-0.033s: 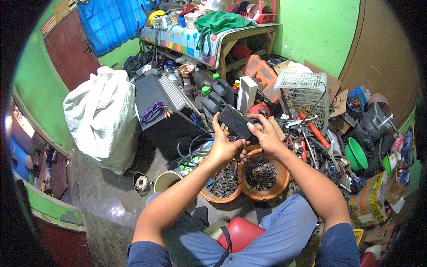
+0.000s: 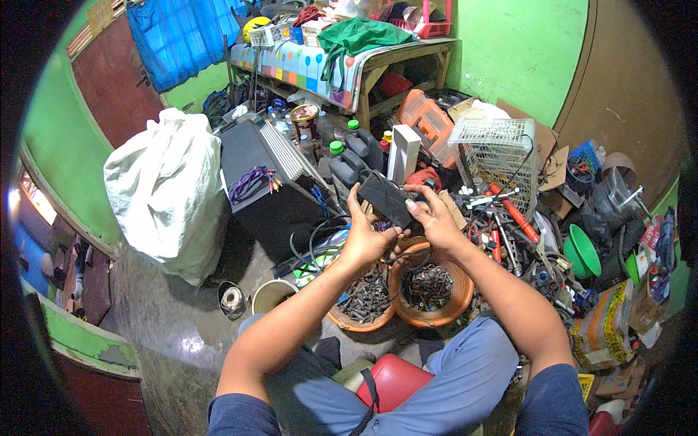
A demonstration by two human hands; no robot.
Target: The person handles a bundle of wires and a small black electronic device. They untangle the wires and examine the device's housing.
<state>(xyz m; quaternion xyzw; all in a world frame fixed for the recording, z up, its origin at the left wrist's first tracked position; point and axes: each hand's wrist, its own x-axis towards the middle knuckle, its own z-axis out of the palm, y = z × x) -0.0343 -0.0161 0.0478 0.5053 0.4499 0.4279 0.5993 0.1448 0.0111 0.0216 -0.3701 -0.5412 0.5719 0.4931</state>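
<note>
Both my hands hold a black power adapter [image 2: 385, 200], a flat oblong block with a dark cord, above two round tubs. My left hand [image 2: 368, 236] grips its left side, fingers curled round it. On the right side my right hand [image 2: 435, 220] has its thumb on top. The cord seems to hang down past my fingers, partly hidden. Below are a left orange-brown tub [image 2: 334, 317] and a right one [image 2: 463, 294], each heaped with small dark metal-looking pieces.
A black cabinet [image 2: 273, 225] with a purple cable bundle [image 2: 251, 182] stands left, beside a stuffed white sack [image 2: 167, 196]. Tools and parts crowd the right, with a red-handled tool [image 2: 515, 214], a white wire basket [image 2: 494, 138] and a green bowl [image 2: 582, 251]. A pale bucket [image 2: 270, 294] sits by my left knee.
</note>
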